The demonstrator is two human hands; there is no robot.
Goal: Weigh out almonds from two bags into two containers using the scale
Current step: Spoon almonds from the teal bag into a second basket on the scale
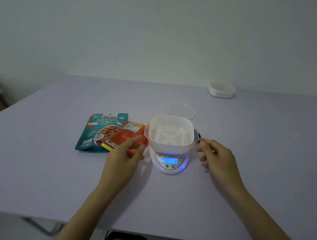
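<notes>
While the white container (171, 132) is sitting on the scale (170, 161), which is reading zero, I am judging that a bag comes next. The orange bag (132, 135) is lying flat just left of the scale, overlapping the teal bag (96, 132), its long axis slanting away toward the scale. My left hand (127, 155) is hovering over its near end, fingers straight and empty, so it is nearer. My right hand (217, 155) is hovering right of the scale, loosely bent, holding nothing.
</notes>
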